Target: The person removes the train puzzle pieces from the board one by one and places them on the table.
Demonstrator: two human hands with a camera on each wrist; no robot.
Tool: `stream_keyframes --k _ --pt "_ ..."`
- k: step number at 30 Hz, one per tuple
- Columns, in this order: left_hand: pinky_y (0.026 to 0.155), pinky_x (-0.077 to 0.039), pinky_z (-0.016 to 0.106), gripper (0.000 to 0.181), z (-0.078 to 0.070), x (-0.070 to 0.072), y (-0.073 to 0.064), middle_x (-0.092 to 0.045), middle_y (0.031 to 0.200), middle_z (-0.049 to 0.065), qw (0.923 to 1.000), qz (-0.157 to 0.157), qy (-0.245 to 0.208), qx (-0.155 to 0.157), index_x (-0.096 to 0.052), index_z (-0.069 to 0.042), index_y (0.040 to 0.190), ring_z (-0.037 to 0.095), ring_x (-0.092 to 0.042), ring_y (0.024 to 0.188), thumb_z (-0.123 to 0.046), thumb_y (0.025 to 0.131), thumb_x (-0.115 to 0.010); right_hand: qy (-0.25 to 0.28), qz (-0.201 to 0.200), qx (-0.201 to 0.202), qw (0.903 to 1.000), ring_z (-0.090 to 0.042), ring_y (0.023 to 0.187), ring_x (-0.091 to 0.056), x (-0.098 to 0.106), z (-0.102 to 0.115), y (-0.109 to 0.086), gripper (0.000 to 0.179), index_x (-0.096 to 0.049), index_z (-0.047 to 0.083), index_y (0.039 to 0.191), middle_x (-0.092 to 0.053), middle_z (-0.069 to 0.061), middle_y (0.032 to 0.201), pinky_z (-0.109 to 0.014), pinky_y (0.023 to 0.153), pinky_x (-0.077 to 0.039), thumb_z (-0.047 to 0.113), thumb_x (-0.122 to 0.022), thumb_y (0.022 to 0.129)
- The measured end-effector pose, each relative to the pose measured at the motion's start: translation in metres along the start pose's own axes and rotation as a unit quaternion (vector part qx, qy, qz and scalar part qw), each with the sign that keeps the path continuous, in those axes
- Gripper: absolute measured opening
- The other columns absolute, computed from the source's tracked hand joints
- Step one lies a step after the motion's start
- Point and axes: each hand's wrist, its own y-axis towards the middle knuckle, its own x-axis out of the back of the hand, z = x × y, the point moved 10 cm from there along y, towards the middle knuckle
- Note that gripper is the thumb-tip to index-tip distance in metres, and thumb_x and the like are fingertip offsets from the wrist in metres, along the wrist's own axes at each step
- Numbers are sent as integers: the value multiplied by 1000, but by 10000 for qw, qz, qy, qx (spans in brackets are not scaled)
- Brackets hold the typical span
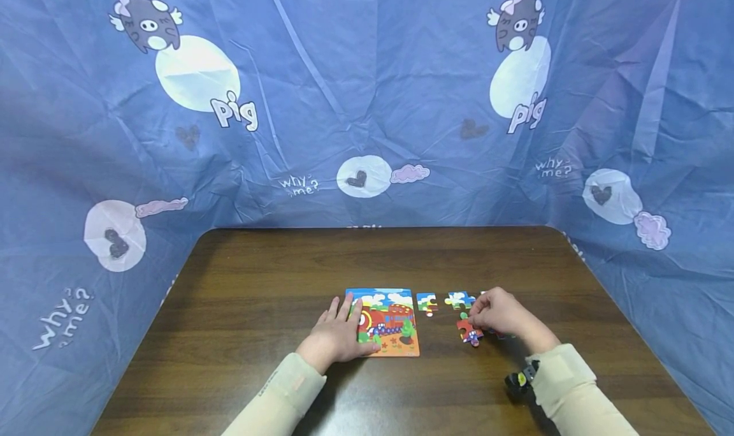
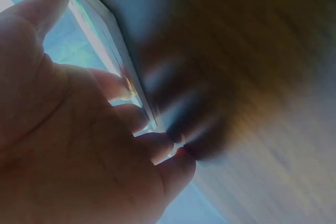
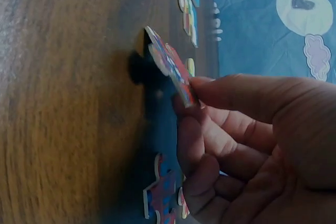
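Note:
A square picture board (image 1: 395, 340) printed with a red train lies on the wooden table. My left hand (image 1: 335, 337) rests on its left side, fingers straight and spread, thumb along the lower edge. Seen from the left wrist, the fingertips of the left hand (image 2: 79, 119) meet the board's edge (image 2: 118, 40). To the right of the board, my right hand (image 1: 500, 312) pinches a red and blue jigsaw piece (image 1: 469, 329) between thumb and fingers. The right wrist view shows this piece (image 3: 170, 66) tilted, its shadow falling on the wood beside it.
One loose jigsaw piece (image 1: 425, 303) lies just right of the board, and another sky-coloured piece (image 1: 457, 299) is farther right. More pieces (image 3: 160, 195) sit below the right hand in its wrist view. A patterned blue cloth (image 1: 367, 104) hangs behind the table (image 1: 275, 257).

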Motion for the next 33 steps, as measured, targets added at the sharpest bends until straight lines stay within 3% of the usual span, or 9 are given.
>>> stream_keyframes --k 11,16,21,30,33 --pt "118 -18 54 107 -1 2 -2 -10 169 14 10000 -2 -71 -14 -24 -10 163 41 -8 152 -76 87 -58 -505 -269 -449 9973 -15 52 -53 1 -1 -2 17 -68 9 71 -59 0 64 -28 44 -44 8 -80 84" --pt "118 -18 53 106 -7 12 -12 -12 168 14 9998 136 -170 40 -25 -9 163 40 -9 152 -75 87 -59 -631 -314 -398 9967 -15 52 -54 1 4 -5 19 -67 7 70 -58 0 61 -29 46 -44 4 -80 84" --pt "118 -19 54 107 -8 13 -12 -14 168 15 9998 83 -206 12 -27 -8 162 41 -10 151 -76 86 -59 -719 -391 -465 9956 -16 52 -54 2 3 -5 20 -65 8 68 -58 -1 62 -29 46 -44 3 -78 82" --pt "118 -20 54 103 -13 24 -21 -16 167 15 9997 113 -190 67 -29 -7 161 41 -12 151 -71 87 -63 -976 -444 -59 9942 -15 59 -50 -1 14 -2 36 -58 10 65 -54 3 62 -31 56 -41 22 -89 79" --pt "117 -20 55 104 -14 25 -22 -16 167 15 9998 66 -193 37 -29 -7 161 41 -12 151 -72 87 -62 -998 -405 -107 9941 -14 58 -49 -2 14 -2 39 -57 10 65 -53 3 60 -31 57 -41 25 -90 80"
